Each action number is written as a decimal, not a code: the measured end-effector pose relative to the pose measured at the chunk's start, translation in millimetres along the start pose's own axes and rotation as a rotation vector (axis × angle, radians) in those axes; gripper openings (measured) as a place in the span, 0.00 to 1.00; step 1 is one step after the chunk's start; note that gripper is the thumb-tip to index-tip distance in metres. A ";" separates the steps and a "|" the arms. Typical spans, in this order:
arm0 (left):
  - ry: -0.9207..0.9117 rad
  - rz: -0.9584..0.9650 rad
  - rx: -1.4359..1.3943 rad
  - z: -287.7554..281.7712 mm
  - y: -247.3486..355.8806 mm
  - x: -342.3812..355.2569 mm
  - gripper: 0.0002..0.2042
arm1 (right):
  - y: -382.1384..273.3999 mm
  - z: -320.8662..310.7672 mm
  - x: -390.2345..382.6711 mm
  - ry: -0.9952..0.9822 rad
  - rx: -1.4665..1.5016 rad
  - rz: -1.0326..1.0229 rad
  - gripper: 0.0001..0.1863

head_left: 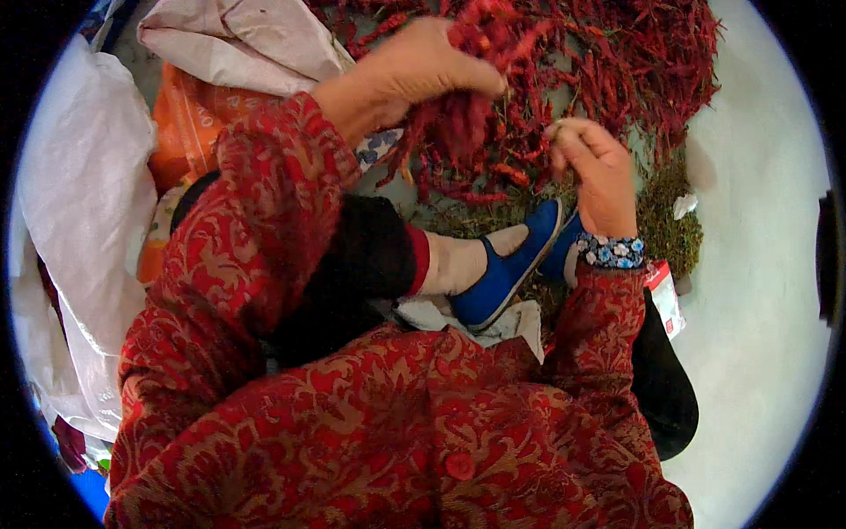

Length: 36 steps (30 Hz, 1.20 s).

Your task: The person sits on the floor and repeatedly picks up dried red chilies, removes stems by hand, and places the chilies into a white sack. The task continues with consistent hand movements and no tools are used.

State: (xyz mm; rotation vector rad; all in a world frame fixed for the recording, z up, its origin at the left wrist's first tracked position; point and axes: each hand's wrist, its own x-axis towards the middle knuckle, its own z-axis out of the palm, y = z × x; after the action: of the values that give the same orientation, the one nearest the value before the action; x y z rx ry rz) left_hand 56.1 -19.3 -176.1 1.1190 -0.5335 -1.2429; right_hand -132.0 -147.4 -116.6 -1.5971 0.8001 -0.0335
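My left hand (427,70) is up at the top centre, closed round a bunch of dried red chilies (454,123) that is smeared by motion. To the right and a little lower, my right hand (599,172) is closed in a pinch. Something tiny and pale, perhaps a stem, shows at its fingertips, too small to make out. Beneath and beyond both hands spreads a large heap of dried red chilies (634,62). A pile of greenish-brown stems and bits (674,220) lies on the floor beside my right hand.
White woven sacks (88,167) and an orange sack (189,123) crowd the left side. My blue shoes (502,282) rest below the chilies. A red and white packet (665,300) and a white scrap (685,206) lie on the pale floor (758,353) at the right.
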 end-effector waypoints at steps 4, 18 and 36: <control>-0.027 -0.006 -0.284 -18.6 9.7 -0.7 0.14 | 36.0 -18.3 -5.8 -0.207 -0.444 0.107 0.09; -0.144 -0.035 -0.856 -26.3 28.8 -3.2 0.10 | 81.1 42.7 -24.5 -0.106 -1.114 -0.003 0.11; -0.131 -0.045 -0.732 -26.9 13.7 -1.7 0.07 | -34.1 21.7 -14.3 0.021 -0.180 0.056 0.09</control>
State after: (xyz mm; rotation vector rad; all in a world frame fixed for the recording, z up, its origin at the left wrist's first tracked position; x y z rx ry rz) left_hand 84.3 -8.7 -174.7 0.4350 -0.1158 -1.3941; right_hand -116.8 -122.4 -85.2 -1.7449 0.8832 0.0637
